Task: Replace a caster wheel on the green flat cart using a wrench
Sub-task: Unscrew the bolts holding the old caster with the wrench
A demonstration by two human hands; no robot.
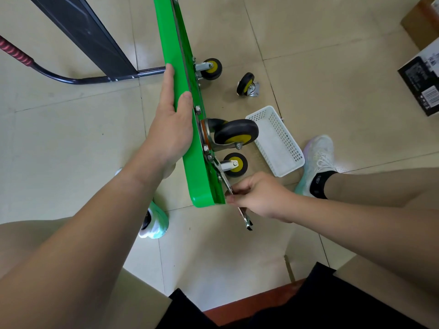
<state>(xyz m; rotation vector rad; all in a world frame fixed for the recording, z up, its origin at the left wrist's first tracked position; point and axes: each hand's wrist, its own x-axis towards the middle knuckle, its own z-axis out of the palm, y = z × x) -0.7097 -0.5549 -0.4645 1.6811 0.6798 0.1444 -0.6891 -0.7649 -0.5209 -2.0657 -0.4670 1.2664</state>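
Head view: my left hand (171, 129) clasps the rim of the green cart (197, 176), which stands on edge on the floor. My right hand (259, 198) has its fingers clamped on the wrench (245, 217), whose head is at the cart's underside. A loose caster (247, 84) lies near the basket (288, 136).

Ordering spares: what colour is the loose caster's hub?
Yellow, inside a black tyre, on the loose caster; head view.

I'm indoors on a beige tiled floor (320, 55), in what looks like a storeroom or back room of a workplace: a cardboard box (420, 24) and a black printed carton (420, 89) stand at the floor's far right edge, and a white plastic basket (285, 134) lies on the tiles nearby.
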